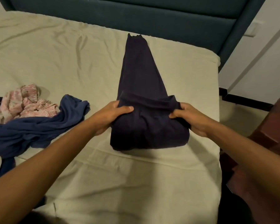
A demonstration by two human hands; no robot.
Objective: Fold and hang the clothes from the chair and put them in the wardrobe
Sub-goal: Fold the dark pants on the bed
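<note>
Here my left hand point(115, 113) and right hand point(187, 118) each pinch one side of the dark navy soft-cloth garment point(145, 110), thumbs on top, so the near fold stays square. It lies on the pale cream bedsheet point(120, 175), its narrow end stretched flat beyond my hands for the remaining folds. Left of it, a crumpled blue cloth point(39, 126) and pink patterned cloth point(24, 102) wait unfolded.
</note>
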